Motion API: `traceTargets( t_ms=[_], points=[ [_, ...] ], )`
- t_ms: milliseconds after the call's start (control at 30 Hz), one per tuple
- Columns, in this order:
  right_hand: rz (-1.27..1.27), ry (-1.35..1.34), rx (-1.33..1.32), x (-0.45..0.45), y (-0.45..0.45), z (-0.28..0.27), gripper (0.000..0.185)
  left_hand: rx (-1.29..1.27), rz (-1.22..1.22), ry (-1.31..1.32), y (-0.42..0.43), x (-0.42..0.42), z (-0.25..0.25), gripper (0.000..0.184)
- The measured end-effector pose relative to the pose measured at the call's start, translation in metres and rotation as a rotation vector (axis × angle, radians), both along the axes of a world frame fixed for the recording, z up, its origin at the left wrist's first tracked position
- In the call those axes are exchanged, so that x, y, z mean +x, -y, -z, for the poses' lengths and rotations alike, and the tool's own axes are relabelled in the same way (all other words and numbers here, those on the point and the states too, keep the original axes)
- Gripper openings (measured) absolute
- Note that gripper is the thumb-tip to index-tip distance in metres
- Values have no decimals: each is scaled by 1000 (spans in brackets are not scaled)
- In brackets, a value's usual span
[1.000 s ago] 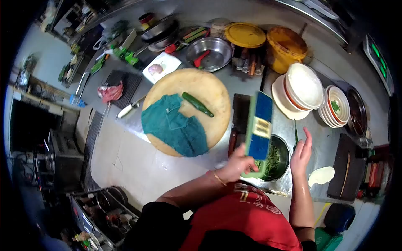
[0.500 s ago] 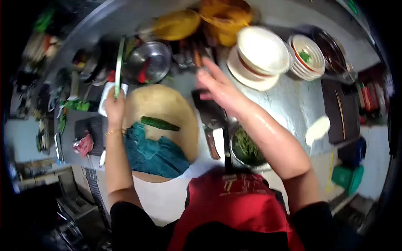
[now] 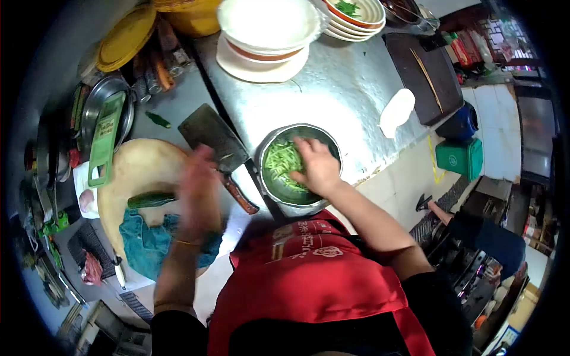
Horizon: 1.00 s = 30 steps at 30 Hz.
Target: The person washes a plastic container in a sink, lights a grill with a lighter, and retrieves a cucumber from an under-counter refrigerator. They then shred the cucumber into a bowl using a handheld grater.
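Observation:
My right hand (image 3: 319, 168) reaches into a metal bowl (image 3: 334, 141) of shredded green vegetable (image 3: 282, 164), fingers apart against the shreds. Motion blurs my left hand (image 3: 200, 191) over the right side of the round wooden cutting board (image 3: 116, 160); its fingers are smeared and I see nothing held. Just beyond it lies a cleaver (image 3: 215, 137) with a wooden handle. A piece of cucumber (image 3: 151, 200) and a teal cloth (image 3: 142, 240) rest on the board. The green grater (image 3: 105, 139) leans across the board's far left edge and a steel basin (image 3: 129, 121).
Stacked white bowls (image 3: 270, 26) on a plate stand at the back, beside more bowls (image 3: 356, 29). A pale flat piece (image 3: 396, 113) lies right, near a dark board (image 3: 424, 77) with chopsticks. Another person's arm (image 3: 439, 212) shows at right.
My left hand has let go of the green grater and moved right. My right hand has come down into the bowl of shreds. The view has swung rightward.

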State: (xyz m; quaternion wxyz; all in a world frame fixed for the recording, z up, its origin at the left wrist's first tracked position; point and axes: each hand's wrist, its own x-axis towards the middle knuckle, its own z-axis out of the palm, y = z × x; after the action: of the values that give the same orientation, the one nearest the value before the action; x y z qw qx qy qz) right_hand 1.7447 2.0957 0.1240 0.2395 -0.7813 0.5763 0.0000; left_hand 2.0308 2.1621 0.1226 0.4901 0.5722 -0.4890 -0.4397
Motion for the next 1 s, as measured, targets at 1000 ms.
traceTargets(
  t_ms=[1000],
  points=[
    [160,419,-207,-116,88,13,58,663,-18,-1121,63,-222,41,36]
  ],
)
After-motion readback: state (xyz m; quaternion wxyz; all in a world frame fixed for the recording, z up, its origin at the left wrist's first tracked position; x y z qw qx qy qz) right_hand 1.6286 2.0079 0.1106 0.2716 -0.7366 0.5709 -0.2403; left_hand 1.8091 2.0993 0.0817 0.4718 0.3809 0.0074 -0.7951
